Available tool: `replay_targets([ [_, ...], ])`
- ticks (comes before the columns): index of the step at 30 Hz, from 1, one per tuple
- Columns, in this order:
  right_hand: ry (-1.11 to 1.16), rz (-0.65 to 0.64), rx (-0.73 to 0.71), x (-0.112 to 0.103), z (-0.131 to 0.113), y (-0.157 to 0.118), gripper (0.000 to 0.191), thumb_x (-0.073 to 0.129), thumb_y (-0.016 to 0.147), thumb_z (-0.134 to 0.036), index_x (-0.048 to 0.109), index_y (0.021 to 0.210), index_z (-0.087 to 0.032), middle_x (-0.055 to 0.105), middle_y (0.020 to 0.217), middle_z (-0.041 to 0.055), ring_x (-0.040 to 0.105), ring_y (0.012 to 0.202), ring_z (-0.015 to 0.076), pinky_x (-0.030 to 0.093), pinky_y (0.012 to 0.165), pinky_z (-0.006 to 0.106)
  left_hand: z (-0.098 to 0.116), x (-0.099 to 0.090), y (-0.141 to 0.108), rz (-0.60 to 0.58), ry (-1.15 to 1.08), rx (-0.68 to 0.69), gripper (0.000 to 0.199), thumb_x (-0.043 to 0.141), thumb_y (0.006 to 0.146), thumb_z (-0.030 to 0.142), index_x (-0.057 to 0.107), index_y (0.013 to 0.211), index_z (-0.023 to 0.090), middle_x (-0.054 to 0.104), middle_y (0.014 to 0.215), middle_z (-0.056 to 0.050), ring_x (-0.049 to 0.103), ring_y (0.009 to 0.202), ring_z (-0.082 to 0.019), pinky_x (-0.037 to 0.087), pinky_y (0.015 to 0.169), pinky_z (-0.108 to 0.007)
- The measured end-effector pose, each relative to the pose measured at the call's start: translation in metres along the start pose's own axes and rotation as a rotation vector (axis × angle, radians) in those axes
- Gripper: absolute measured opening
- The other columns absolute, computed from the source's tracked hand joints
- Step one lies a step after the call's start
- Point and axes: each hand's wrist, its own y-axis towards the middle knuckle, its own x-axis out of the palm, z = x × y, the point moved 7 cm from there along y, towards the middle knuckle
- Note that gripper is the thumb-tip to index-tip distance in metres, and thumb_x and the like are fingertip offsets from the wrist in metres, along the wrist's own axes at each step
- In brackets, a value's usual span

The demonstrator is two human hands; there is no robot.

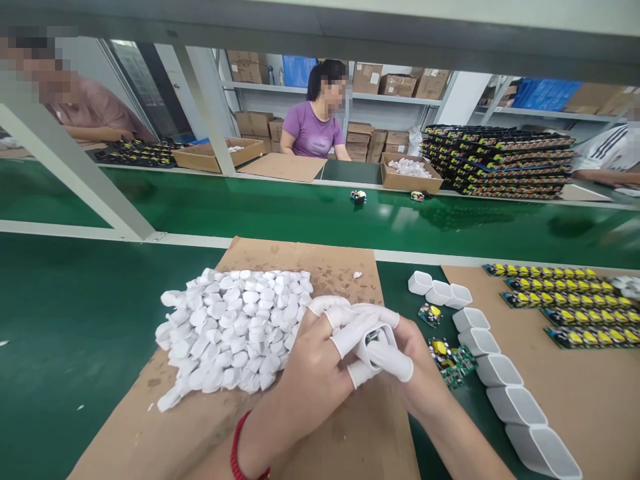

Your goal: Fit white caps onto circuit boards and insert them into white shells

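In front of me, both hands close round a small white plastic housing (387,336), its open end tilted up towards me. Something dark, seemingly part of a circuit board, shows inside it. White finger cots cover the fingers of my left hand (317,353), which grips the housing from the left. My right hand (413,347) holds it from the right, one covered finger lying across the opening. To the left, a heap of small white pieces (235,327) lies on a cardboard sheet (350,427). Loose circuit boards (453,363) rest just right of my right hand.
A row of open white housings (505,370) runs down the right side. Beyond them lie strips of joined boards (565,303). Across the green conveyor belt (280,207), which carries two small boards, co-workers sit by stacked boards (500,163). A metal frame (95,173) slants on the left.
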Motion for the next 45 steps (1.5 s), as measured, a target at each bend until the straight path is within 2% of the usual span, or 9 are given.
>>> replay_targets([
  [5,-0.021,0.011,0.005,0.001,0.0,0.001,0.035,0.077,0.073,-0.032,0.069,0.107,-0.027,0.07,0.105,0.0031,0.063,0.101,0.0224,0.053,0.085,0.029,0.002,-0.001,0.001,0.027,0.022,0.028,0.043,0.067,0.084,0.012,0.054,0.122,0.028,0.056,0.106,0.0,0.046,0.1,-0.019,0.038,0.089,-0.032],
  [10,0.123,-0.027,0.069,0.0,0.004,-0.002,0.041,0.065,0.082,-0.046,0.063,0.118,-0.028,0.066,0.116,0.0051,0.064,0.099,0.0206,0.054,0.081,0.03,0.0,-0.005,0.001,0.103,0.05,-0.009,0.026,0.064,0.086,0.016,0.056,0.11,0.023,0.057,0.105,-0.001,0.05,0.1,-0.019,0.041,0.089,-0.031],
  [13,0.211,0.0,0.07,-0.002,0.005,-0.002,0.037,0.054,0.088,-0.049,0.064,0.117,-0.028,0.064,0.121,0.0047,0.061,0.107,0.0212,0.052,0.09,0.032,-0.004,-0.009,0.0,0.178,0.078,-0.054,0.02,0.064,0.085,0.017,0.056,0.102,0.022,0.059,0.1,0.0,0.053,0.099,-0.017,0.042,0.089,-0.029],
  [17,0.106,0.0,0.071,-0.002,0.004,-0.003,0.034,0.061,0.087,-0.043,0.063,0.119,-0.034,0.057,0.132,0.0002,0.048,0.127,0.0219,0.039,0.108,0.035,-0.009,-0.012,-0.005,0.263,0.038,-0.114,0.026,0.063,0.084,0.018,0.055,0.108,0.023,0.061,0.108,0.001,0.055,0.101,-0.015,0.047,0.086,-0.026],
  [20,0.031,-0.031,0.052,0.003,0.003,-0.004,0.038,0.063,0.087,-0.043,0.058,0.124,-0.039,0.053,0.136,-0.0027,0.046,0.129,0.0209,0.038,0.109,0.035,-0.014,-0.012,-0.008,0.293,0.01,-0.165,0.026,0.061,0.085,0.023,0.057,0.11,0.025,0.061,0.112,0.0,0.059,0.1,-0.015,0.053,0.081,-0.027],
  [26,-0.194,0.049,-0.074,0.004,-0.003,-0.005,0.034,0.059,0.09,-0.037,0.059,0.124,-0.038,0.062,0.126,-0.001,0.062,0.108,0.0201,0.055,0.08,0.025,-0.007,-0.012,-0.01,0.329,0.088,-0.059,0.019,0.057,0.088,0.025,0.054,0.107,0.022,0.063,0.112,-0.004,0.062,0.1,-0.017,0.055,0.084,-0.028],
  [33,-0.374,0.121,-0.216,-0.008,-0.014,-0.008,0.027,0.057,0.092,-0.034,0.064,0.117,-0.039,0.065,0.119,-0.0036,0.059,0.109,0.0156,0.047,0.094,0.022,0.004,-0.003,-0.009,0.256,0.183,0.105,0.034,0.06,0.089,0.02,0.052,0.121,0.012,0.055,0.114,-0.01,0.057,0.105,-0.017,0.049,0.093,-0.025],
  [40,0.009,-0.022,-0.029,0.0,0.001,-0.011,0.038,0.053,0.091,-0.042,0.055,0.128,-0.037,0.055,0.134,-0.0023,0.05,0.125,0.0229,0.041,0.106,0.035,0.007,-0.017,-0.004,0.355,0.133,0.062,0.026,0.065,0.087,0.033,0.054,0.099,0.012,0.053,0.094,-0.003,0.056,0.085,-0.009,0.049,0.077,-0.016],
  [45,0.013,-0.025,-0.024,0.003,0.002,-0.01,0.033,0.057,0.089,-0.038,0.062,0.121,-0.033,0.057,0.132,-0.0007,0.049,0.125,0.0243,0.039,0.108,0.036,0.006,-0.015,-0.002,0.331,0.052,0.065,0.028,0.063,0.089,0.037,0.053,0.099,0.013,0.054,0.091,-0.002,0.056,0.083,-0.009,0.049,0.074,-0.015],
])
